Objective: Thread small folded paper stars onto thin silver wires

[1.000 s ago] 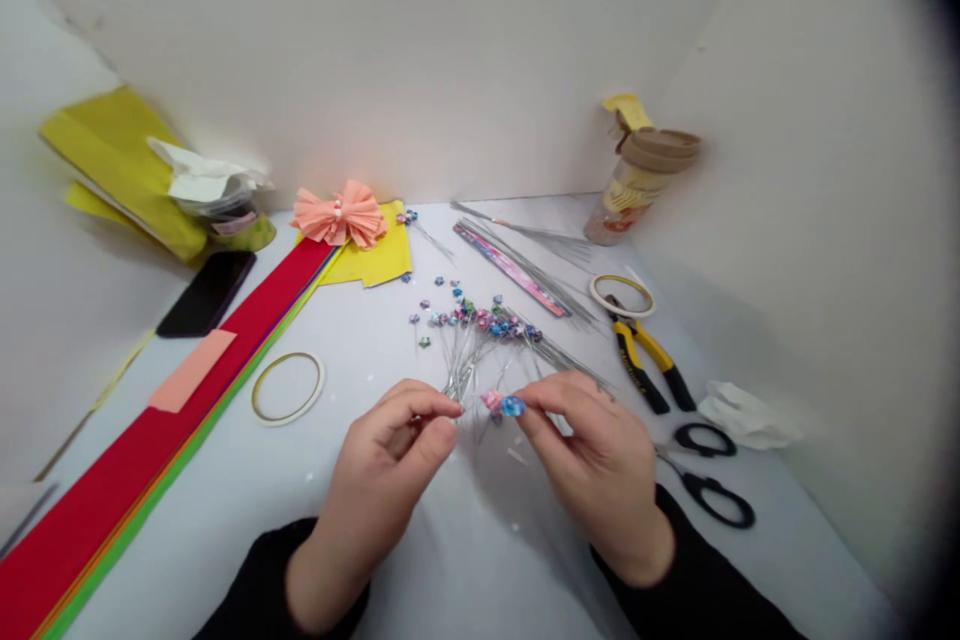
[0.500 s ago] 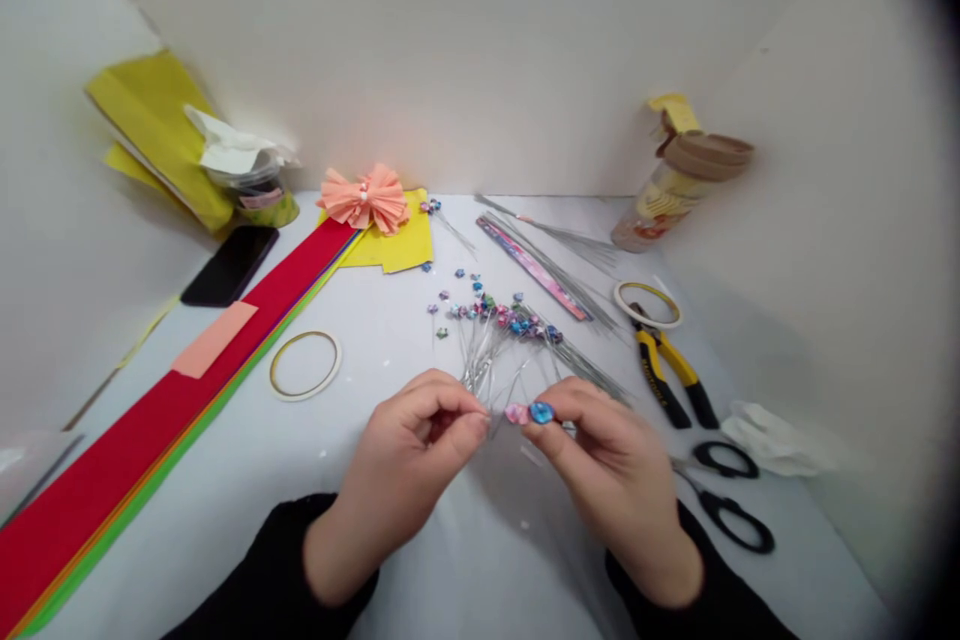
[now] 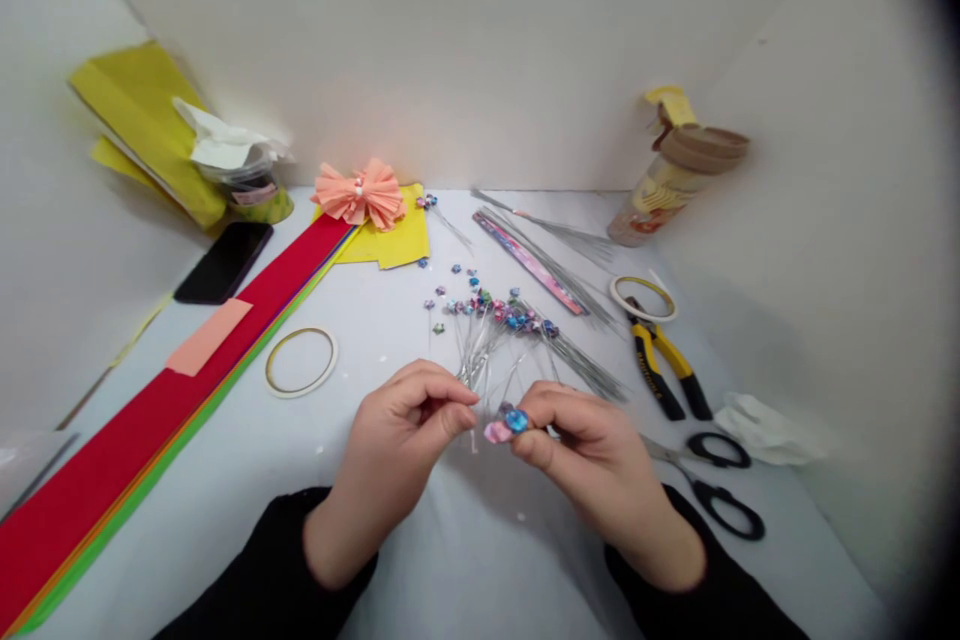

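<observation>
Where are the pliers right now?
In the head view, the yellow-handled pliers lie toward the right, just below the tape roll, with the scissors beside them at lower right.

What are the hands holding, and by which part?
The right hand pinches a blue paper star and a pink one at its fingertips; what the left hand pinches cannot be told.

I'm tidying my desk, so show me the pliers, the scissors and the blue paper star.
Pliers (image 3: 651, 357): head view, on the yellow handle.
Scissors (image 3: 664, 451): head view, on the blades.
Blue paper star (image 3: 516, 421): head view, on its middle.
</observation>
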